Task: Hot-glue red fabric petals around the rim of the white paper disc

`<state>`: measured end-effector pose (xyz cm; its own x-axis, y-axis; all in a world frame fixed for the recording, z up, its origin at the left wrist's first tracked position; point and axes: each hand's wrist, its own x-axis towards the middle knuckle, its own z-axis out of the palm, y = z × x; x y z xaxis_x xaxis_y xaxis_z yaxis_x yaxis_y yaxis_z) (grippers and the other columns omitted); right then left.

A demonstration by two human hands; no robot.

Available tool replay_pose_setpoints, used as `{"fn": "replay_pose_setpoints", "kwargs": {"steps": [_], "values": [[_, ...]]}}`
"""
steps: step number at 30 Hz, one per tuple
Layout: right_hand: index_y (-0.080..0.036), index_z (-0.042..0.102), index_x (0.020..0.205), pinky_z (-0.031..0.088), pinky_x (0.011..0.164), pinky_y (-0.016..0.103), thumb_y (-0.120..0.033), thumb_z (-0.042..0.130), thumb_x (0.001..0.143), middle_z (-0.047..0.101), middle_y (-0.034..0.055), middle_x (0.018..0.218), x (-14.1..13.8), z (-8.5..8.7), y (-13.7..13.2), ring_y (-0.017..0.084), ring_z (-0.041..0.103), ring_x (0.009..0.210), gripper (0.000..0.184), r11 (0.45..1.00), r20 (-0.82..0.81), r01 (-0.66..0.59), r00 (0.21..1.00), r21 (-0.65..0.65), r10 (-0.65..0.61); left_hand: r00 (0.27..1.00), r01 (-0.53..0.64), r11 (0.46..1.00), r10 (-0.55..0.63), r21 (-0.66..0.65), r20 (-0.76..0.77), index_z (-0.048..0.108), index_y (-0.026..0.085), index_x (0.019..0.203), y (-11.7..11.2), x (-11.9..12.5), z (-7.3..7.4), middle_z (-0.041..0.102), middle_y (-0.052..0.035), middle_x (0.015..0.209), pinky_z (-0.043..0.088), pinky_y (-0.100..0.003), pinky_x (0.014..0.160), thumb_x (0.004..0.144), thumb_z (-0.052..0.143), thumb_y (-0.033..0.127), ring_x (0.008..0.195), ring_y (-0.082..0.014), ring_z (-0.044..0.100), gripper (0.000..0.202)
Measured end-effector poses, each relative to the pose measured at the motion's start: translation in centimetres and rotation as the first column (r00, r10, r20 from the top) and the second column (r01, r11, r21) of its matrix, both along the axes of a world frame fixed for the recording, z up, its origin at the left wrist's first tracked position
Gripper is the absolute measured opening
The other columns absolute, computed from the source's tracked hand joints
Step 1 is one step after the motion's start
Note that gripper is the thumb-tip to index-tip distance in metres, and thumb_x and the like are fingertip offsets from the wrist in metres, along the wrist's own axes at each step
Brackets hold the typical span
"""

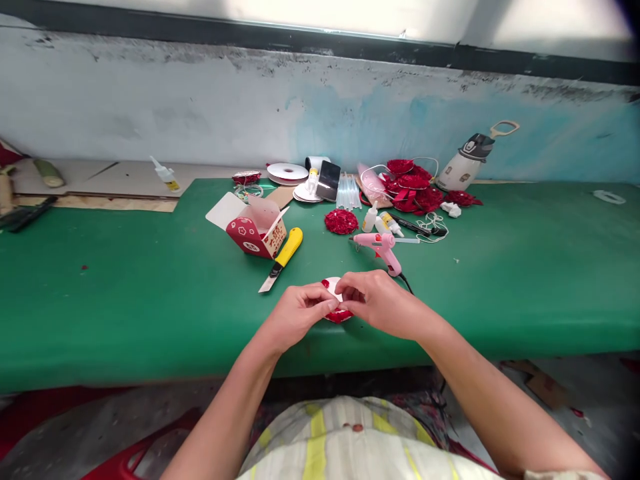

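Note:
A round white disc with red trim (pixel 339 316) lies near the front edge of the green table. Over its left side is my left hand (pixel 301 312), thumb and fingers pinched together at the disc. From the right, my right hand (pixel 376 301) meets it, also pinched, with the fingertips close to those of the left. Whatever sits between the fingertips is too small and hidden to name. Just beyond the right hand rests a pink hot glue gun (pixel 381 250), its nozzle pointing left. A yellow-handled utility knife (pixel 283 259) lies to the left, blade toward me.
Behind the knife stands an open red box (pixel 260 230). A red rosette (pixel 341 221), small glue bottles (pixel 370 217), clear glue sticks (pixel 349 192), a ribbon spool (pixel 287 173) and a red heap (pixel 413 187) line the back. A bottle (pixel 463 165) leans at the wall.

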<state>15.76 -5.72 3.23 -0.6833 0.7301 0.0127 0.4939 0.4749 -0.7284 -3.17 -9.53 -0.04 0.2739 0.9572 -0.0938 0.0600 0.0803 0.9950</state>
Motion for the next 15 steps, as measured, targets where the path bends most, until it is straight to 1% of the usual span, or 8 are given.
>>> {"fn": "replay_pose_setpoints", "kwargs": {"steps": [3, 5, 8, 11, 15], "values": [[-0.018, 0.062, 0.091, 0.042, 0.058, 0.022, -0.017, 0.058, 0.085, 0.064, -0.0016, 0.071, 0.1, -0.6, 0.5, 0.012, 0.058, 0.065, 0.007, 0.997, -0.069, 0.002, 0.998, -0.072, -0.007, 0.999, -0.002, 1.0, 0.003, 0.018, -0.054, 0.072, 0.014, 0.072, 0.1, 0.0, 0.1, 0.061, -0.0049, 0.078, 0.041, -0.028, 0.071, 0.08, 0.063, 0.032, 0.076, -0.0167, 0.054, 0.022], [-0.017, 0.063, 0.091, 0.044, 0.059, 0.023, -0.02, 0.059, 0.086, 0.065, -0.0002, 0.073, 0.3, -0.9, 0.6, 0.013, 0.058, 0.066, 0.007, 0.994, -0.114, 0.024, 0.993, -0.108, -0.036, 0.994, -0.036, 0.998, 0.041, 0.045, -0.099, 0.071, 0.014, 0.071, 0.2, 0.0, 0.1, 0.06, -0.0042, 0.076, 0.04, -0.028, 0.069, 0.081, 0.062, 0.032, 0.073, -0.0158, 0.052, 0.023], [-0.016, 0.064, 0.09, 0.046, 0.061, 0.025, -0.027, 0.058, 0.088, 0.066, 0.0021, 0.077, 0.5, -1.4, 0.6, 0.014, 0.058, 0.068, 0.013, 0.984, -0.174, 0.047, 0.982, -0.173, -0.077, 0.982, -0.094, 0.992, 0.107, 0.086, -0.159, 0.07, 0.015, 0.071, 0.3, 0.0, 0.0, 0.058, -0.0031, 0.072, 0.04, -0.027, 0.066, 0.082, 0.061, 0.033, 0.069, -0.0149, 0.051, 0.023], [-0.016, 0.065, 0.088, 0.044, 0.06, 0.026, -0.03, 0.056, 0.089, 0.065, 0.0025, 0.077, 0.6, -1.8, 0.4, 0.014, 0.056, 0.068, 0.017, 0.969, -0.201, 0.085, 0.971, -0.232, -0.133, 0.967, -0.126, 0.984, 0.15, 0.126, -0.204, 0.069, 0.015, 0.071, 0.4, -0.1, -0.3, 0.057, -0.0025, 0.072, 0.04, -0.027, 0.064, 0.082, 0.06, 0.032, 0.068, -0.0144, 0.051, 0.022], [-0.015, 0.064, 0.082, 0.04, 0.056, 0.025, -0.034, 0.054, 0.089, 0.061, 0.0009, 0.07, 0.2, -2.0, 0.2, 0.013, 0.051, 0.063, 0.023, 0.95, -0.201, 0.153, 0.956, -0.272, -0.212, 0.945, -0.144, 0.971, 0.192, 0.19, -0.266, 0.069, 0.016, 0.072, 0.5, 0.1, -0.4, 0.057, -0.002, 0.071, 0.039, -0.026, 0.064, 0.083, 0.058, 0.028, 0.067, -0.0139, 0.051, 0.02]]}}
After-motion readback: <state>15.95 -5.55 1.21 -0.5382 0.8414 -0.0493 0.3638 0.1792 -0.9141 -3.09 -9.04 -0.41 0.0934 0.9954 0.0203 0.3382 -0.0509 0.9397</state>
